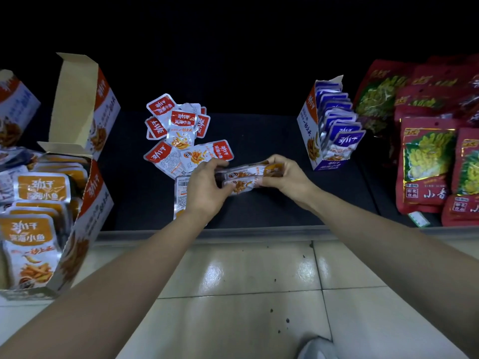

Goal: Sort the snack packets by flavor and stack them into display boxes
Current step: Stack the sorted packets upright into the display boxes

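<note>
Both hands meet over the dark shelf [259, 136], a bit in from its front edge, near the middle. Left hand [204, 187] & right hand [287, 177] each closed on one end of a small stack of orange-label packets [248, 176], held sideways clear of the shelf surface. Looks like 2 or 3 packets; exact count can't be told, fingers cover both ends. Left thumb on top, fingers curled under; right fingertips wrapped over the far end.

Under the left hand, a silver packet [181, 193] lies back-side up w/ barcode showing, partly hidden by wrist, reaching toward the front edge. Behind it, toward the back of the shelf, a loose pile of red-label packets [178, 130], overlapping, some face down.

Left end of shelf: open display box [90, 203] w/ orange-label packets standing in rows, its flap up; the box is cut off by the frame's left edge. Another box [15, 104] behind it, mostly out of frame. Right of centre: a narrow box [308, 130] filled w/ purple-label packets [344, 136] in an upright row. Right end: big red bags [427, 161], stacked & overlapping, cut off at frame edge, upper ones dim & blurry.

Back of shelf is black, nothing readable. Below: pale floor tiles [246, 275], shoe tip [316, 348] at the bottom.
</note>
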